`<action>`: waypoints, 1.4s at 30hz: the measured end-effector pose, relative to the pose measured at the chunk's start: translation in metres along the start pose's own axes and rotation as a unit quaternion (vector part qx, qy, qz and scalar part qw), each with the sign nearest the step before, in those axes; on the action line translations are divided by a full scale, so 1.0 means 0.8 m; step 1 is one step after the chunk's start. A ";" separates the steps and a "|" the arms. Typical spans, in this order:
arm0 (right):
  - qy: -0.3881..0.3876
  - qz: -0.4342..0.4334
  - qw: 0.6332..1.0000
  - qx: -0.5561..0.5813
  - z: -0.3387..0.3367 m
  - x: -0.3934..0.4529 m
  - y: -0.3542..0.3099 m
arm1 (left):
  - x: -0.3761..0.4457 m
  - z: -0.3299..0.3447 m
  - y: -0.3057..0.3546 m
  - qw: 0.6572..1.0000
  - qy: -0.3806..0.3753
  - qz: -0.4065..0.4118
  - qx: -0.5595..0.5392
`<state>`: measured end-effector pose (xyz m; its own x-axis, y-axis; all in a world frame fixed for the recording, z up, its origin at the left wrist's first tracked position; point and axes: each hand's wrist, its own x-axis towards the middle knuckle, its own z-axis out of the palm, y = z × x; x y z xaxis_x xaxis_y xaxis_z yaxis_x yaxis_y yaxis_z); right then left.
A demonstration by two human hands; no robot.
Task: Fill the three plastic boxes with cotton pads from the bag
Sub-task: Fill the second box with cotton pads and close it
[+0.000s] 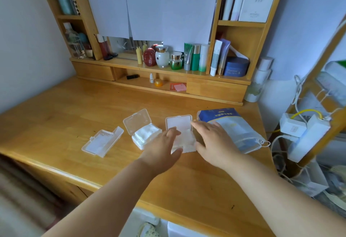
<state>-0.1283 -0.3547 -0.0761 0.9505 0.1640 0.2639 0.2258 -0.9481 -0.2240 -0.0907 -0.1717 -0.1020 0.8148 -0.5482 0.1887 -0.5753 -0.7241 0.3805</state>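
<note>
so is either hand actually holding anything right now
Nothing is gripped. The left hand and right hand lie flat-fingered on the rightmost plastic box, one at each side.

Both hands, left hand point(164, 149) and right hand point(215, 143), flank the apparently pad-filled right box point(182, 133).

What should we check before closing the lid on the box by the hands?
1. Right box lid up: ok.
2. Pads in it: ok, though they spread past the edge, not ok for closing.
3. Left hand and right hand at that box, fingers straight: ok.
4. Middle box filled with pads: ok.
5. Left box filled: cannot tell.
6. Bag close by: ok.
</note>
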 end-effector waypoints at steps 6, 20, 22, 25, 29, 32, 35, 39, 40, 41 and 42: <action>0.060 0.038 0.996 0.046 -0.007 -0.029 0.007 | 0.010 -0.004 0.000 0.998 0.044 -0.011 -0.036; 0.118 -0.028 0.992 0.021 0.027 -0.052 0.004 | 0.035 0.008 -0.003 0.991 0.104 -0.036 -0.079; 0.110 -0.026 0.993 0.022 0.029 -0.051 0.002 | 0.037 0.006 -0.005 0.989 0.110 -0.032 -0.093; 0.099 -0.035 0.994 0.018 0.032 -0.044 -0.002 | 0.038 0.005 -0.008 0.987 0.117 -0.032 -0.109; 0.073 -0.046 0.996 0.011 0.035 -0.025 -0.010 | 0.038 0.003 -0.009 0.984 0.126 -0.028 -0.121; 0.038 -0.037 0.999 -0.001 0.039 -0.013 -0.011 | 0.035 0.004 -0.010 0.984 0.101 -0.012 -0.143; 0.012 -0.043 0.999 -0.011 0.044 -0.010 -0.008 | 0.034 0.005 -0.011 0.986 0.104 -0.032 -0.128; 0.006 -0.047 0.998 -0.036 0.047 -0.012 -0.007 | 0.031 -0.004 -0.006 0.935 0.233 -0.116 -0.238; 0.010 -0.048 0.998 -0.040 0.047 -0.011 -0.009 | 0.028 -0.007 -0.006 0.909 0.266 -0.144 -0.286; 0.012 -0.050 0.998 -0.046 0.046 -0.010 -0.011 | 0.025 -0.010 -0.007 0.879 0.292 -0.173 -0.334; 0.012 -0.053 0.997 -0.051 0.046 -0.007 -0.013 | 0.020 -0.012 -0.008 0.847 0.309 -0.201 -0.382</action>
<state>-0.1284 -0.3356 -0.1099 0.9166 0.2592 0.3045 0.3007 -0.9487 -0.0978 -0.0731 -0.1717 -0.0926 0.9517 0.1731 0.2536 -0.2208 -0.1879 0.9571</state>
